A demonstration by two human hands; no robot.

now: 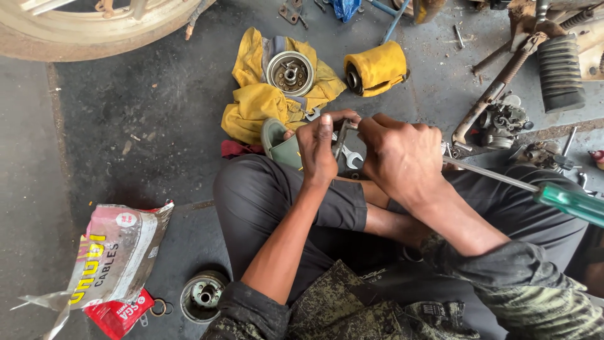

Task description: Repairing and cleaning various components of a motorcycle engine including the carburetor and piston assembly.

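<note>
Left hand (319, 146) and right hand (402, 157) pinch a small metal part (343, 140) (mostly hidden) — green-handled screwdriver (569, 200) cut off.

We've got a yellow rag (255, 101) on the floor (145, 126) with a round metal hub (290, 73) sitting on it, a green-handled screwdriver (569, 201) off right, plus a plastic packet (113, 261).
</note>
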